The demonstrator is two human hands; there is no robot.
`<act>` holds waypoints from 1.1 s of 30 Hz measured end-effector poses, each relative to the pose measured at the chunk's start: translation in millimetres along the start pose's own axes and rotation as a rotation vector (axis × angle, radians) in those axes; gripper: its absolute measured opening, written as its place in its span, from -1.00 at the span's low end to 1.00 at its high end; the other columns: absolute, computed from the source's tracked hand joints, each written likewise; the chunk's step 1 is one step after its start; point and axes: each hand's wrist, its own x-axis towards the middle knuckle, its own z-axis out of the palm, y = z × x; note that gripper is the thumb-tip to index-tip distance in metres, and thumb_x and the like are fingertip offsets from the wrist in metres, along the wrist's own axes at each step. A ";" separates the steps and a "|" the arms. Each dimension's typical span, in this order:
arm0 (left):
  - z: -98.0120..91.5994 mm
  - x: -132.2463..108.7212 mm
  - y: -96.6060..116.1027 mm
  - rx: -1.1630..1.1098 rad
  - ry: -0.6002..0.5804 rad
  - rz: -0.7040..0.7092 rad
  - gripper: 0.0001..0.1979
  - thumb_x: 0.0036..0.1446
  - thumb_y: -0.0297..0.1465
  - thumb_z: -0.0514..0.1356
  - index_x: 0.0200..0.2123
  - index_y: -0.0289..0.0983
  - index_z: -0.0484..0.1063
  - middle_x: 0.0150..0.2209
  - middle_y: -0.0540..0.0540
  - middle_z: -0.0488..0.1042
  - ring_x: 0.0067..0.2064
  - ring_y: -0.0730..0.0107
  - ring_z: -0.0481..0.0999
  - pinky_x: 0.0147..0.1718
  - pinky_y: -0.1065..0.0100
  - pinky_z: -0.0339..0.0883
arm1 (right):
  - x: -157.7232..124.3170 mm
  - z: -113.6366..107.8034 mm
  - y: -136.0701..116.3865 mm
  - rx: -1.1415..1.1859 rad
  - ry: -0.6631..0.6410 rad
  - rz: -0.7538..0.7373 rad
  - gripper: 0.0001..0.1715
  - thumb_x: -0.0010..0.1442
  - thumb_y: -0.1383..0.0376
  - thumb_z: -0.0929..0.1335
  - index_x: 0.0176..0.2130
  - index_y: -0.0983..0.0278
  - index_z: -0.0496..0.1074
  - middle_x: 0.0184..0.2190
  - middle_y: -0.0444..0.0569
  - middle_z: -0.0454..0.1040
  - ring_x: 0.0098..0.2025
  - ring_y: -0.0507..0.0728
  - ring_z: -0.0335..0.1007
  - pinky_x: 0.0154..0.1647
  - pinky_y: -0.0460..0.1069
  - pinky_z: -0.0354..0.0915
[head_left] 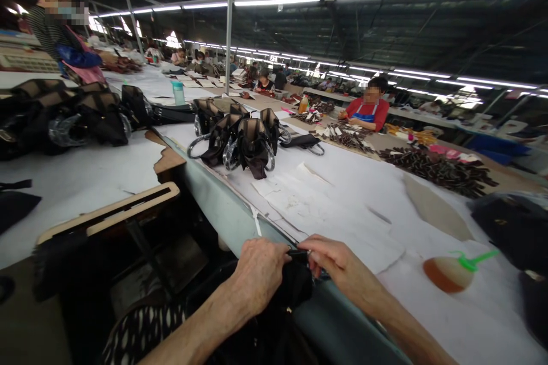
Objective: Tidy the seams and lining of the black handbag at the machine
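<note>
At the table's near edge, my left hand (261, 268) is closed on the black top edge of a dark bag (295, 288). Facing it, my right hand (331, 256) pinches the same edge with thumb and forefinger. A short stretch of black material shows between the two hands. The rest of the bag hangs low over my lap and merges with dark cloth, so its shape is hard to make out. A clear wrapping glints beneath my right hand.
Several black bags with wrapped handles (252, 145) stand ahead on the white-covered table (342, 211). More bags (85, 114) crowd the left. A glue bottle with a green spout (449, 272) lies to the right. A wooden frame (115, 214) juts out at left. A co-worker in red (370, 108) sits opposite.
</note>
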 end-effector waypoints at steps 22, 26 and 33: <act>-19.2 -33.2 -41.4 0.082 -0.101 -0.145 -0.71 0.20 -0.36 -0.05 -0.40 -0.22 0.44 -0.43 -0.12 0.53 -0.33 0.21 0.53 -0.38 0.36 0.28 | 3.7 -7.2 -6.3 -0.193 -0.140 0.032 -0.59 0.24 0.20 0.12 -0.16 0.26 0.46 -0.47 -0.13 0.48 -0.42 0.08 0.33 -0.38 -0.09 0.25; -18.6 -35.6 -43.2 0.105 -0.101 -0.154 -0.69 0.21 -0.35 -0.07 -0.38 -0.24 0.45 -0.43 -0.14 0.53 -0.32 0.25 0.53 -0.36 0.38 0.28 | 5.1 -4.8 -14.2 -0.386 -0.030 0.086 -0.57 0.24 0.21 0.11 0.01 0.21 0.36 -0.26 -0.03 0.50 -0.24 0.15 0.39 -0.19 0.01 0.27; -9.9 -45.2 -37.9 -0.081 -0.044 -0.112 -0.80 0.09 -0.42 0.04 -0.37 -0.26 0.47 -0.44 -0.16 0.54 -0.33 0.17 0.52 -0.32 0.25 0.31 | 21.0 23.8 -2.7 -0.620 -0.042 -0.074 -0.78 -0.10 0.33 0.40 -0.34 0.11 0.50 -0.53 -0.06 0.53 -0.48 0.25 0.43 -0.47 0.05 0.27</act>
